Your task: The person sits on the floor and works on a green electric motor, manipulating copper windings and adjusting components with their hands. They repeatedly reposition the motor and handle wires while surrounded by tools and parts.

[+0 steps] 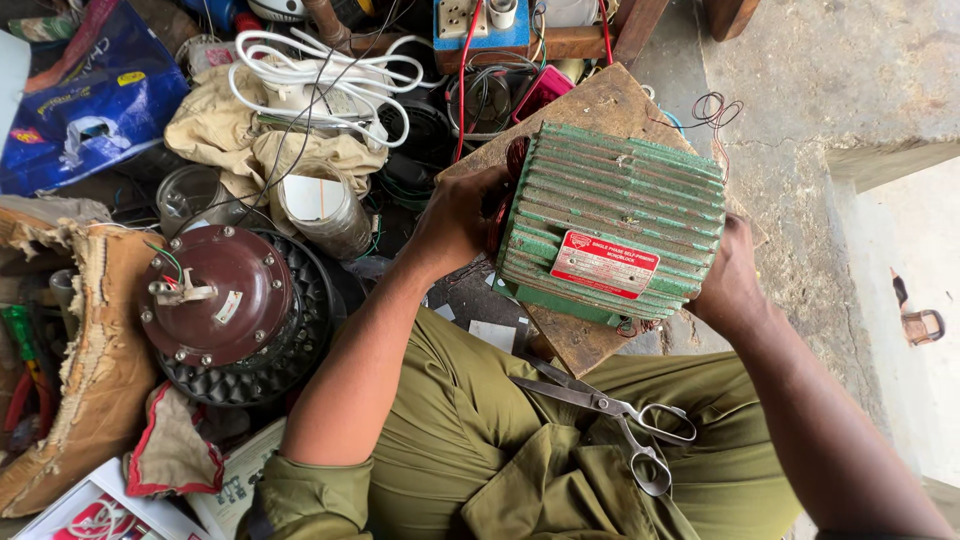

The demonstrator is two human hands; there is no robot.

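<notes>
The green finned motor housing sits on a worn wooden board, gripped from both sides by the person working over it. The left hand presses against the housing's open end, fingers curled around the rim where reddish copper winding shows; the fingertips themselves are hidden inside. The right hand cups the opposite end, fingers wrapped behind the casing and out of sight, so I cannot tell how they lie. A red and white label plate faces up on the ribbed side. Thin wires trail off the far corner onto the concrete floor.

A pair of steel scissors rests on the person's lap, on olive green trousers, blades pointing toward the board. To the left, a brown ceiling fan motor lies on a black ribbed disc. Beyond it are a clear plastic jar, a coil of white cable, a crumpled beige cloth and a blue plastic bag. A blue socket board stands at the top.
</notes>
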